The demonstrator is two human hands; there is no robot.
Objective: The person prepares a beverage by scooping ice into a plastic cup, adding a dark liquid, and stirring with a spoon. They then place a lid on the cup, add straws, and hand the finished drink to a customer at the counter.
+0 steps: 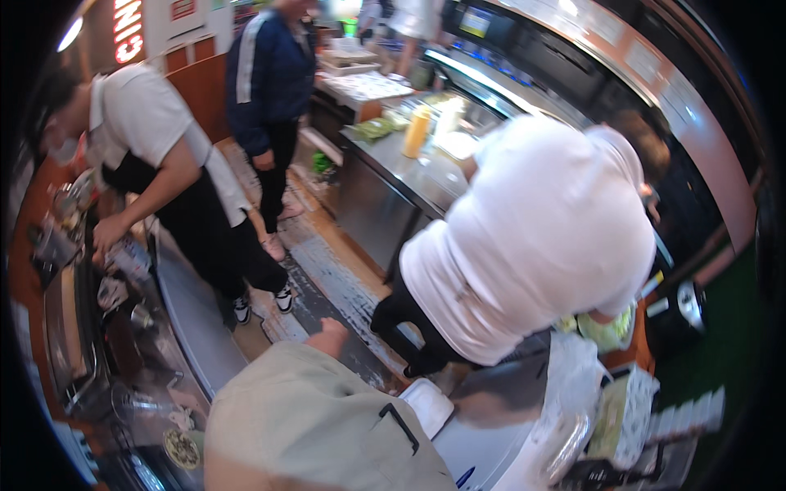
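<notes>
Loose khaki cloth fills the lower middle, very close, with a black strip on it. At its far end a small rounded piece of bare skin pokes out; whether it is an elbow or part of a hand I cannot tell. Neither of my hands can be made out, and nothing shows in them. Just to the right, a white tray lies on a grey counter. Beside that counter are clear plastic wrap or bags and shredded pale-green cabbage.
Close on the right, a person in a white shirt bends over. At left, another in a black apron works at a cluttered counter. Someone in a navy jacket stands behind. A yellow squeeze bottle stands on a steel counter.
</notes>
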